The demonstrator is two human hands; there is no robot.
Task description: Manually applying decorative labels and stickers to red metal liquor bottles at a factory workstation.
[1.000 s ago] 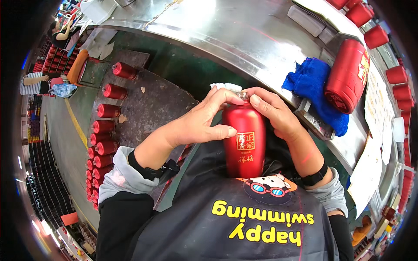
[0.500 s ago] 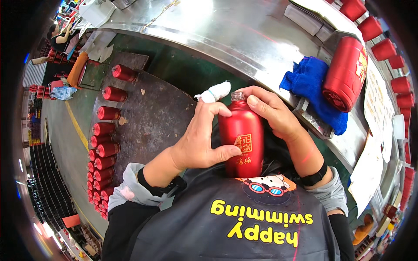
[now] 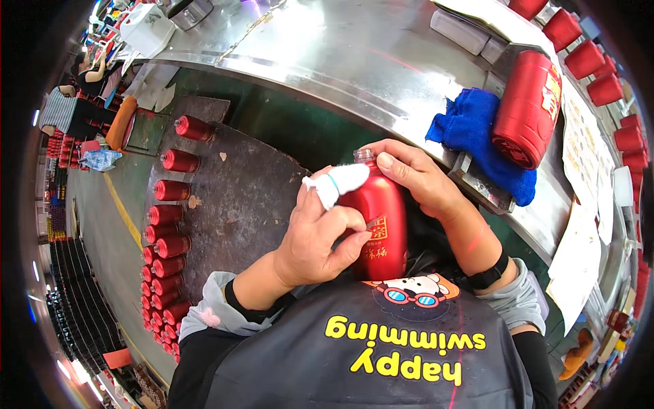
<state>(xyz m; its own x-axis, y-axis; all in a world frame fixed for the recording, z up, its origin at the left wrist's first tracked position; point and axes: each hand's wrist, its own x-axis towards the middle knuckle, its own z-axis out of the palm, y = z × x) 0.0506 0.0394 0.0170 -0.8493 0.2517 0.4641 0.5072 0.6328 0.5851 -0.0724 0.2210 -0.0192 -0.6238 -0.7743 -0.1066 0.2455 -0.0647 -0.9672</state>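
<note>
A glossy red bottle [image 3: 383, 225] with gold markings stands upright against my chest, its clear neck uncapped at the top. My right hand [image 3: 417, 178] wraps around its shoulder from the right side. My left hand [image 3: 320, 235] rests on the bottle's left side, thumb pressed on the front. The forefinger of that hand wears a white cloth cover [image 3: 340, 181] with a blue band and points toward the bottle's neck.
A curved steel bench [image 3: 354, 61] runs ahead. On it lie a blue cloth [image 3: 477, 136] and a red bottle on its side [image 3: 528, 109]. More red bottles [image 3: 163, 238] lie in a row on a dark board at left. Other people sit far left.
My left hand has slid down from the bottle's top to its side, and the covered forefinger is now lifted off the neck. The bottle sits slightly lower and tilted.
</note>
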